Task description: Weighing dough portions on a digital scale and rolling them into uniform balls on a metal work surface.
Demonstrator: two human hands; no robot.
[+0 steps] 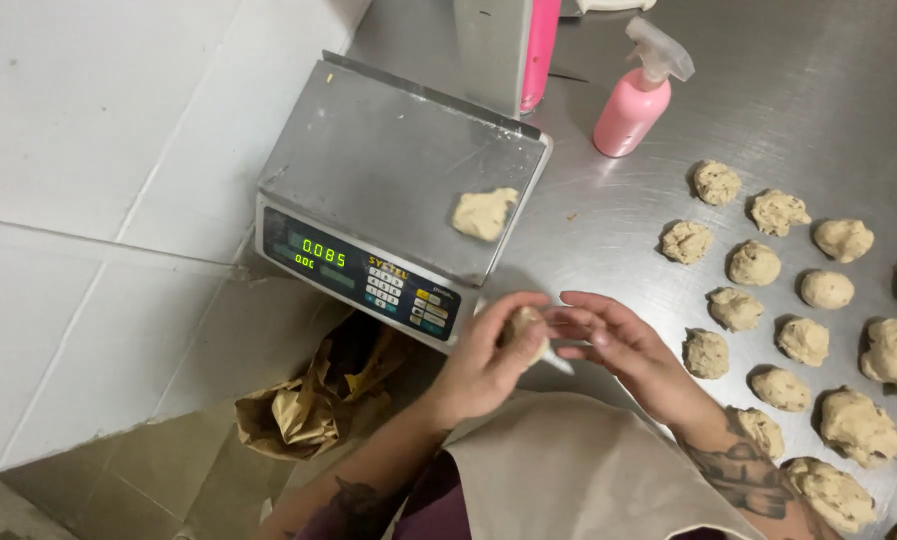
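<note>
Left hand (483, 360) low in the middle of the frame, fingers curled in a closed grip round a small lump of dough (524, 328), held just in front of the scale's lower right corner. Right hand (618, 345) right beside it, fingers stretched out flat and held together, fingertips touching the same lump from the right (whether pressing or only resting, hard to tell). Both forearms tattooed, coming up from the bottom edge on either side of a beige apron (578, 470). Above the hands, a steel scale (388, 170) filling the upper middle, green digits lit on its front panel beside a keypad. A second piece of dough (484, 213) lying on the weighing plate, near its lower right corner, well apart from the one in the hands. Down the right side of the frame, many rough dough balls (754, 263) set out in loose rows on the shiny steel worktop (608, 215), none touching its neighbour, those at the lower right larger than those higher up. Near the top, right of centre, a pink spray bottle (636, 100) with a clear trigger head, upright on the worktop. Just left of it, a pink and grey upright object (513, 50), cut off by the top edge. Lower left, beneath the scale, crumpled brown paper (303, 410) on the tiled floor. White tiled wall (98, 150) across the upper left.
</note>
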